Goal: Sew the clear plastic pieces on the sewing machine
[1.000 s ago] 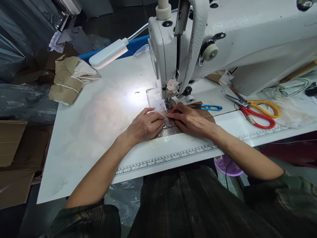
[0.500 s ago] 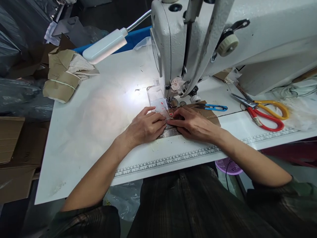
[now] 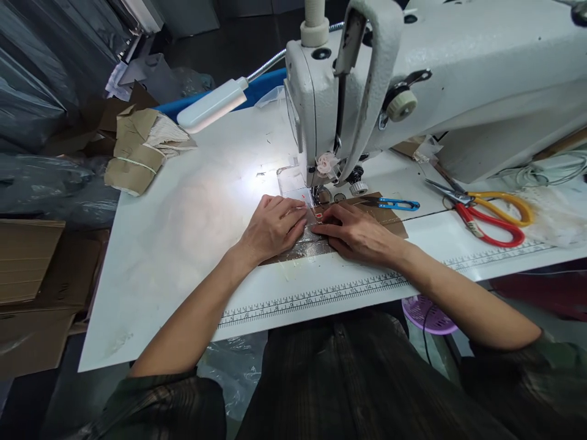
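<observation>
Beneath the presser foot area of the white sewing machine [image 3: 316,116] lies a thin brown strip with a shiny, sheer layer [image 3: 316,249]; its exact material is hard to make out. My left hand [image 3: 274,225] rests on its left part, fingers stretched forward and lying flat. On the right side, my right hand [image 3: 355,232] has its fingers bent and closed on the strip, thumb and forefinger near a small red mark just in front of the needle. The brown right end [image 3: 392,223] of the strip sticks out beyond this hand.
Blue thread snips [image 3: 398,204] lie behind my right hand. Red and yellow-handled scissors [image 3: 490,214] are further right. A white lamp [image 3: 213,105] leans over the white table [image 3: 183,256], near a tied brown bundle [image 3: 135,153]. A printed ruler [image 3: 307,302] runs along the front edge.
The view has shifted slightly. My left hand's fingers have straightened a little, and more of the brown strip shows below that hand. My right hand keeps nearly the same place.
</observation>
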Demonstrator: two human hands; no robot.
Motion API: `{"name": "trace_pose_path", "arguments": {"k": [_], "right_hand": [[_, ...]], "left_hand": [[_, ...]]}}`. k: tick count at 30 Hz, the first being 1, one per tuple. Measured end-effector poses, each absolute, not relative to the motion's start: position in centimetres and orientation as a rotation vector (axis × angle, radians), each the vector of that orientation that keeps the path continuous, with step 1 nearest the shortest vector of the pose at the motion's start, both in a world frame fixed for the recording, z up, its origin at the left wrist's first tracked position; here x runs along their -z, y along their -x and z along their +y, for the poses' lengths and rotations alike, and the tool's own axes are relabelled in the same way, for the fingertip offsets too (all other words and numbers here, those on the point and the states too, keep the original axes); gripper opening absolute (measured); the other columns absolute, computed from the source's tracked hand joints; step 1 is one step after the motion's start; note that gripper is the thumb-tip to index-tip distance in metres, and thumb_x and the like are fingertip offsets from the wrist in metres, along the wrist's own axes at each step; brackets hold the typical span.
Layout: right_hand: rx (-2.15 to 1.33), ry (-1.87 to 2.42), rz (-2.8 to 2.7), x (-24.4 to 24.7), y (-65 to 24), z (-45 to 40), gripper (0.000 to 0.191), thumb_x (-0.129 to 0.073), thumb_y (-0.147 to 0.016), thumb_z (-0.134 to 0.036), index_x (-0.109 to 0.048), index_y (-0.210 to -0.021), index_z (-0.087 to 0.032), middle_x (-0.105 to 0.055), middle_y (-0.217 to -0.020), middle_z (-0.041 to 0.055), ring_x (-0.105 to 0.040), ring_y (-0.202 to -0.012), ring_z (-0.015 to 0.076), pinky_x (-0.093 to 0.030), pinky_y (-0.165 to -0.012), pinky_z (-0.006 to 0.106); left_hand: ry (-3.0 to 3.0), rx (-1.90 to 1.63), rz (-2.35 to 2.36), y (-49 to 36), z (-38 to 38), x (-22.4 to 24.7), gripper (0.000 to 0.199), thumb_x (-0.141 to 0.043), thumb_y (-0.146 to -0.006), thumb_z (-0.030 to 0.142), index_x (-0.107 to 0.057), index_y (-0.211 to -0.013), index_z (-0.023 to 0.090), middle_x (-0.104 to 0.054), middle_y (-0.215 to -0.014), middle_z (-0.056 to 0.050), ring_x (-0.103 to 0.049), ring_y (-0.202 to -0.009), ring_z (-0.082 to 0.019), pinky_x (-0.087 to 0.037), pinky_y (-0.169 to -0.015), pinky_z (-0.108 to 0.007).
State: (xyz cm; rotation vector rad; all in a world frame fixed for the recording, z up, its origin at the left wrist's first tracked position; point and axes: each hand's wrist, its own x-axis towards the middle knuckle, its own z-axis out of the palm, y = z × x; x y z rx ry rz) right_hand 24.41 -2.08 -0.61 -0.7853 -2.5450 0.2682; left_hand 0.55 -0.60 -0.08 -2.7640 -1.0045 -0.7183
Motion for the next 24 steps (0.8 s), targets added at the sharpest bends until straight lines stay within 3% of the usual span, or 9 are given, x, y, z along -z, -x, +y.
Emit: {"name": "trace_pose_path", "arguments": {"k": [16,24], "right_hand": [[-0.278,0.807,-2.548,0.8,-24.35,-2.31,0.03,-0.048,-0.094,-0.014,-0.072,-0.111,-0.017,-0.06,-0.106,0.0147,-0.056,-0.103,0.0264,-0.052,-0.092,0.045],[-0.185,0.82,-2.592,0.91,-24.29,-2.34,0.03,-0.043,-0.098,-0.016,-0.069,-0.113,-0.016,-0.062,-0.108,0.0149,-0.058,-0.099,0.0252,-0.054,-0.085,0.043]], "left_hand": [[2.725,0.517,-0.978,-0.68,-0.59,0.22,0.024,-0.051,-0.099,0.027,-0.064,-0.117,0.018,-0.069,-0.121,-0.009,-0.057,-0.086,-0.023,-0.039,-0.072,-0.04],[2.74,0.429,-1.037,-1.0,-1.34,-0.08,0.031,-0.048,-0.1,0.033,-0.064,-0.123,0.02,-0.067,-0.128,-0.012,-0.059,-0.094,-0.027,-0.039,-0.078,-0.045]]}}
